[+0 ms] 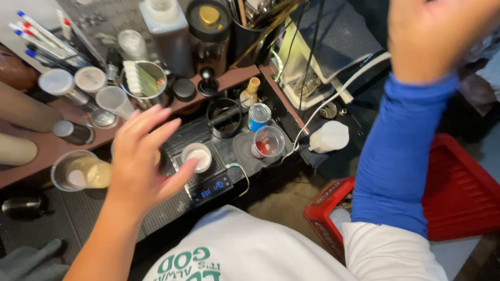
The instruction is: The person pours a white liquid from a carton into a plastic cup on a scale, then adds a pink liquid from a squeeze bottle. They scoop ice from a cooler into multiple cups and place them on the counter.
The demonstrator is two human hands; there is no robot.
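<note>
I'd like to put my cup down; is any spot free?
Bare mat lies below the left hand, beside the scale. The wooden shelf is packed with cups and bottles. The right hand is raised, holding nothing.

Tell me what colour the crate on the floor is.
Red; the crate shows clearly in the head view, beside the blue-sleeved right arm.

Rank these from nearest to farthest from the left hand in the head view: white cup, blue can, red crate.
1. White cup, right at the left hand's fingertips.
2. Blue can, farther right, on the dark mat.
3. Red crate, far right, on the floor.
</note>
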